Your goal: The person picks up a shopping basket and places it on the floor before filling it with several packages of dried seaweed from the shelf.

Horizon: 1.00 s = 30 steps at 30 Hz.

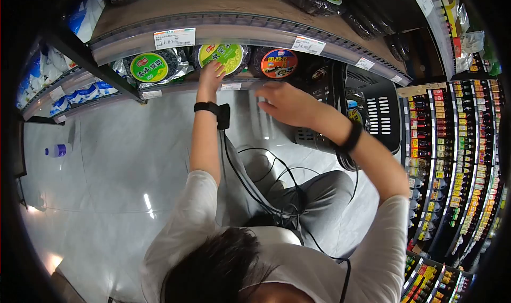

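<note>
My left hand [211,73] is at the lower shelf, its fingers stretched over the front of a round dried-food pack with a yellow-green label [228,58]. Whether it grips the pack's edge is hard to see. Motion blurs my right hand [282,98], which is in front of the shelf below a round pack with an orange and blue label [278,63]. Below its fingers is a pale, see-through blurred shape [261,117] that I cannot make out. Left of my left hand sits a pack with a green label [149,67] in clear wrap.
A black shopping basket [383,117] with packs inside stands right of my right hand. The shelf edge [223,32] with price tags runs above both hands. Black cables [266,202] hang across my lap. A bottle [56,151] lies on the floor; bottle racks [452,159] stand right.
</note>
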Motion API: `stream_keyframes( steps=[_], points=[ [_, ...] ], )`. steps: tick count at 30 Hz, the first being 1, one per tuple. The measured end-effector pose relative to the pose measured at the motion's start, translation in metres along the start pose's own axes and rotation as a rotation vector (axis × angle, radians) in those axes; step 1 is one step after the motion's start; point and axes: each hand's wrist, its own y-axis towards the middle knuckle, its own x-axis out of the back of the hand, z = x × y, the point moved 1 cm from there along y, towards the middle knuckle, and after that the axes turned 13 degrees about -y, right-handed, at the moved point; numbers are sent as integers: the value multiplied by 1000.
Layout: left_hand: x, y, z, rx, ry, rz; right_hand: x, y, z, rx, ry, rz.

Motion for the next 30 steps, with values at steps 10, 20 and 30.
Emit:
stream_keyframes(
  steps=[10,20,30],
  points=[
    [51,46,-21,-190,-168,-206,-137,174,-79,-316,-160,-48],
    [38,25,-26,-136,-161,-168,-196,220,-150,-673,196,-517],
    [42,35,-13,-53,-235,-160,-205,204,-161,-517,254,-385]
  ],
)
